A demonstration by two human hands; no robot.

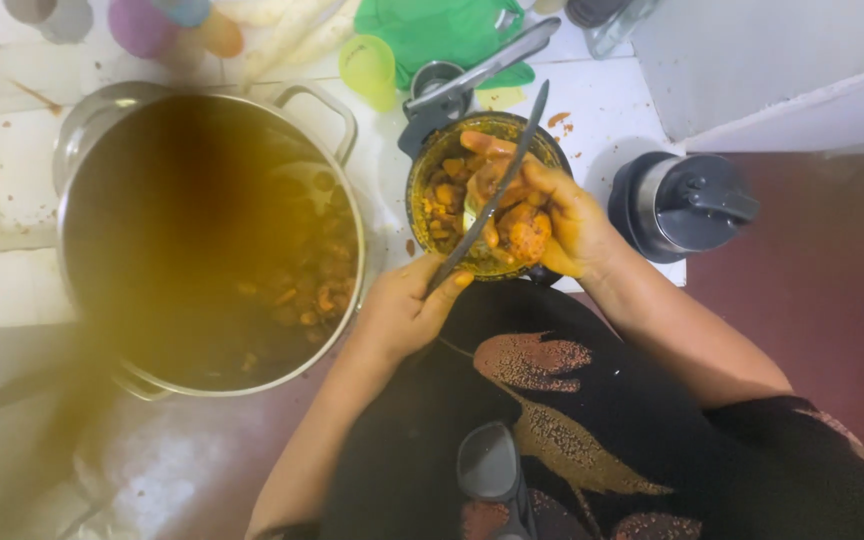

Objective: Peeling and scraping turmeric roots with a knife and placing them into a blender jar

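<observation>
Left hand [407, 310] pinches a knife [492, 195]; right hand [562, 225] closes round what looks like orange food [524, 235] over the bowl [422, 165], right of the big pot [337, 110].

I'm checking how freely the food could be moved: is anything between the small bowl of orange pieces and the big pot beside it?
Nothing visible does. The small bowl and the big pot stand side by side on the white counter, with bare counter between. The knife and both hands are over or near the bowl.
</observation>
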